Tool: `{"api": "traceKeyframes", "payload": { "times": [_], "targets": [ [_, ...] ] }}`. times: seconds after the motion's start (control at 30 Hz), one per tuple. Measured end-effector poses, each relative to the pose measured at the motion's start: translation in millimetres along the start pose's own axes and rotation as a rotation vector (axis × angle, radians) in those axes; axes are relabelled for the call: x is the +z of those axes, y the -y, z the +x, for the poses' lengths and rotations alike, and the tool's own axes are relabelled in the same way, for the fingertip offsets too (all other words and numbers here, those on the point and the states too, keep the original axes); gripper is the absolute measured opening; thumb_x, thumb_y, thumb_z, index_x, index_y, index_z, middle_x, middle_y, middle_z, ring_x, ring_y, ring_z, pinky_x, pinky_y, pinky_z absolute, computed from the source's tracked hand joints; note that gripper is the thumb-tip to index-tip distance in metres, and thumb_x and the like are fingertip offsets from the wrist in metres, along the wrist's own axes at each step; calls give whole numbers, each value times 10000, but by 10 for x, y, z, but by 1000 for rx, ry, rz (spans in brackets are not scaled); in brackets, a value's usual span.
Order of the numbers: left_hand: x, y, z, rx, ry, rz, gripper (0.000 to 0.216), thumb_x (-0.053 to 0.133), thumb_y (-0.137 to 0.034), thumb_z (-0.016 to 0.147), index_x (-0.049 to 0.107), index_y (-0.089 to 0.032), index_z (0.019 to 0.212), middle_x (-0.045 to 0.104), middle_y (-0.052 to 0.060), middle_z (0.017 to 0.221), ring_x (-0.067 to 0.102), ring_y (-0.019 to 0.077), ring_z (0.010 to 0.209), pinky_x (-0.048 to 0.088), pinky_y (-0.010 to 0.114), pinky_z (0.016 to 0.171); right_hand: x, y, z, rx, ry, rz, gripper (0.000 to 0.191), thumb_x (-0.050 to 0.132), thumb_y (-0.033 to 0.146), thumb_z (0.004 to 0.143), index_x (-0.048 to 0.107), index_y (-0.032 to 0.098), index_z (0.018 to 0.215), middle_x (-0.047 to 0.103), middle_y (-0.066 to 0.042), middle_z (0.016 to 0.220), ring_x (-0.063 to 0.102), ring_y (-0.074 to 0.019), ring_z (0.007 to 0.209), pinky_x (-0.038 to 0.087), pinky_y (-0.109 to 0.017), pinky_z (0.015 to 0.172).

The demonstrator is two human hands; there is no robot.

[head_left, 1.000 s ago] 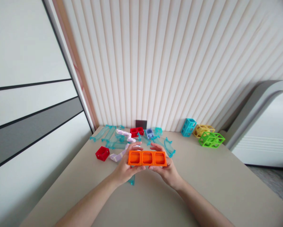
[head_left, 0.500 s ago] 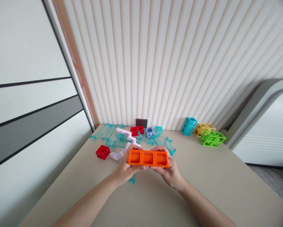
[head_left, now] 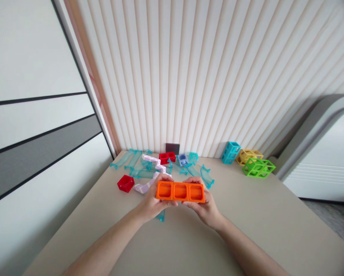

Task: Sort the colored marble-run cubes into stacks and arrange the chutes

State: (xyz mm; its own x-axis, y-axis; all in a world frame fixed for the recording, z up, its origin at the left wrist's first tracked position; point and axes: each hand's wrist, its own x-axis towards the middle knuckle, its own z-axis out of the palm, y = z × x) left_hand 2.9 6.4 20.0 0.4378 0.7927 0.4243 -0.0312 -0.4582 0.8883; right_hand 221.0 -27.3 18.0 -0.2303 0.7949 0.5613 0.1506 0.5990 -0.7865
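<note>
Head view: gripping an orange three-cell block in curled fingers of left hand and right hand, above the table, nearer than the purple strip, barely shifted from a moment earlier, suggesting steady holding

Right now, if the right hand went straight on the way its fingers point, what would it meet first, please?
Probably the left hand, gripping the opposite end of the orange block, though depth is hard to judge.

Block row between both hands
</note>
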Motion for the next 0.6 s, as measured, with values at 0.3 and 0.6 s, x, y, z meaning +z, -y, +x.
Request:
{"api": "traceKeyframes", "payload": {
  "times": [0.3,0.6],
  "targets": [
    [-8,53,9,34,-17,57,486,817,-400,765,522,-236,1115,559,29,1038,575,203,946,483,322,851,-39,-25,30,35,45,15,370,687,570,845,682,206,911,493,-83,1139,564,-221,1002,507,-341,932],
    [5,74,-12,68,-43,97,476,821,-336,768,523,-242,1127,570,38,1076,585,217,996,493,343,894,-12,-13,-8,96,19,4,345,587,533,921,653,197,878,505,-95,1153,544,-237,1055,490,-358,964]
  ]
}}
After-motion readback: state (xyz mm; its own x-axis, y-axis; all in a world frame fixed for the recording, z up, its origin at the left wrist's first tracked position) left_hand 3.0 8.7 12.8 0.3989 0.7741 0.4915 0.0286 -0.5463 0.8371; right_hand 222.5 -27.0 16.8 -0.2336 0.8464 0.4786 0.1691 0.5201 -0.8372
